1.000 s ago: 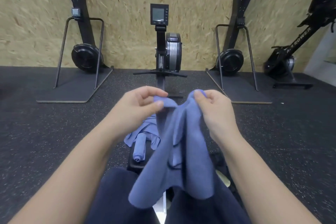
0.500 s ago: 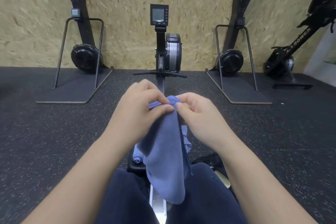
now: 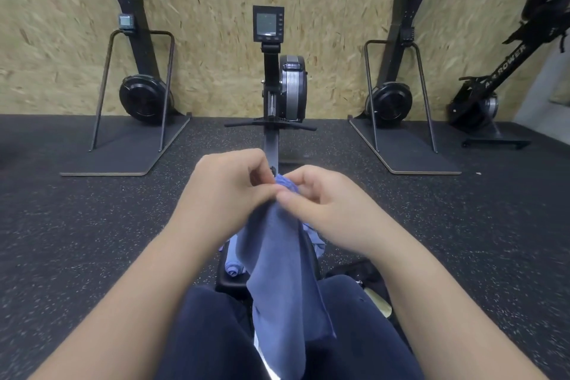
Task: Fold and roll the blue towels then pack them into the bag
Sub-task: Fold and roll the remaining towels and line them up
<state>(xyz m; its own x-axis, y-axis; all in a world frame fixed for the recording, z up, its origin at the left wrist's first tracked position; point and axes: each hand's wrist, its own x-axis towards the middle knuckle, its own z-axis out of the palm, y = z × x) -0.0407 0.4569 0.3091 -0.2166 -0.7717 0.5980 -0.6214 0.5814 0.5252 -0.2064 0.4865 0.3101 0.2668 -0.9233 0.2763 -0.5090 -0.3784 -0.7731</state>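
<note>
blue towel (image 3: 279, 281) hangs folded lengthwise between the knees, top corners pinched.

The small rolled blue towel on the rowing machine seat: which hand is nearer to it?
Left. The left hand is above the small rolled blue towel, a little toward the wall; the right hand is farther off, across the hanging blue towel both hands pinch.

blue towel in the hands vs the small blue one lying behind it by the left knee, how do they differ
The held towel hangs long and folded in half from both hands, pinched at its top; the rolled towel lies down on the black seat. The held one shows as a broad flat strip; the rolled one is a short tight tube. Both are the same blue cloth.
</note>
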